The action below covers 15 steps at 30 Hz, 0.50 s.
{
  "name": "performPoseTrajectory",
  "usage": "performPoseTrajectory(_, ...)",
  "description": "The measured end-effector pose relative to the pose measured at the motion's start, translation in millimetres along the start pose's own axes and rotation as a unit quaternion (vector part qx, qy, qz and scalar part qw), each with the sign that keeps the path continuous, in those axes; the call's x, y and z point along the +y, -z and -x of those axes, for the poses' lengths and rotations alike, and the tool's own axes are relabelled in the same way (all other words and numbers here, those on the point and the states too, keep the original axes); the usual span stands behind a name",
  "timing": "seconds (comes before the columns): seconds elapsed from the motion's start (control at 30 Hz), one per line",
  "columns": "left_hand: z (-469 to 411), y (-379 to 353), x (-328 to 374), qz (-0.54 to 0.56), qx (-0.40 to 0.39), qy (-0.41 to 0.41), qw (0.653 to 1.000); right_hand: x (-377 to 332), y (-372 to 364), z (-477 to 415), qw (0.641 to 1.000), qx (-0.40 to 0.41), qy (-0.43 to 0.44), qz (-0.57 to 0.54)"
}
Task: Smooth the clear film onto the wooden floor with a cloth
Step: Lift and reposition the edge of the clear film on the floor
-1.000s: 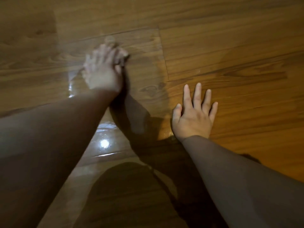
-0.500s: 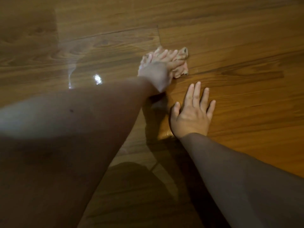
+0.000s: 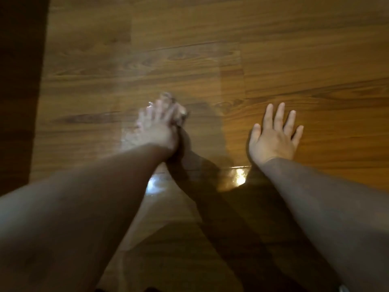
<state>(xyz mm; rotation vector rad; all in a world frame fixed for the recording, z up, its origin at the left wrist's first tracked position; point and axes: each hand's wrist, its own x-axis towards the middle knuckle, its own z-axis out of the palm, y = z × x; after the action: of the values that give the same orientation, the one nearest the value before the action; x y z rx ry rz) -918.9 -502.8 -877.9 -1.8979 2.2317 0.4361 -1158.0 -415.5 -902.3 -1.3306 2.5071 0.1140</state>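
A clear film [image 3: 189, 66] lies flat on the wooden floor [image 3: 315, 60], glinting near my arms. My left hand [image 3: 157, 127] presses a pale crumpled cloth [image 3: 181, 112] onto the middle of the film; its fingers are spread over the cloth and blurred by motion. Most of the cloth is hidden under that hand. My right hand [image 3: 273, 135] rests flat on bare floor, fingers straight and spread, just right of the film's right edge.
A dark strip [image 3: 19, 81] runs down the left side of the view beside the planks. My shadow falls over the film near the bottom. Bare planks stretch away to the right and top.
My left hand has swept the cloth from the film's right edge back to the left, onto the middle of the film. My right hand has stayed planted on the floor.
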Motion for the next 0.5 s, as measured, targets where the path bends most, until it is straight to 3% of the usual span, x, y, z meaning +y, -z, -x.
performPoseTrajectory(0.07, 29, -13, 27, -0.055, -0.065, -0.177, 0.980, 2, 5, -3, 0.999, -0.035, -0.002, -0.004)
performPoseTrajectory(0.13, 54, -21, 30, -0.113, -0.124, -0.358, 0.919, 4, 12, -4, 0.997, -0.071, -0.003, -0.012)
performPoseTrajectory(0.17, 59, -20, 20, -0.125, -0.125, -0.395, 0.902, 5, 16, -5, 0.996, -0.082, -0.002, -0.018)
performPoseTrajectory(0.2, 61, -19, 4, -0.121, -0.105, -0.376, 0.913, 4, 21, -5, 0.995, -0.091, 0.000, -0.028)
performPoseTrajectory(0.27, 69, -19, -39, -0.089, -0.018, -0.219, 0.971, 3, 27, -1, 0.994, -0.103, 0.003, -0.045)
performPoseTrajectory(0.33, 83, -17, -88, -0.024, 0.048, 0.008, 0.999, 3, 32, 10, 0.992, -0.110, 0.001, -0.055)
performPoseTrajectory(0.4, 101, -12, -125, 0.019, 0.030, 0.184, 0.982, 2, 31, 35, 0.992, -0.110, 0.001, -0.065)
performPoseTrajectory(0.5, 99, -9, -129, 0.035, -0.001, 0.291, 0.956, 3, 18, 84, 0.994, -0.082, 0.014, -0.067)
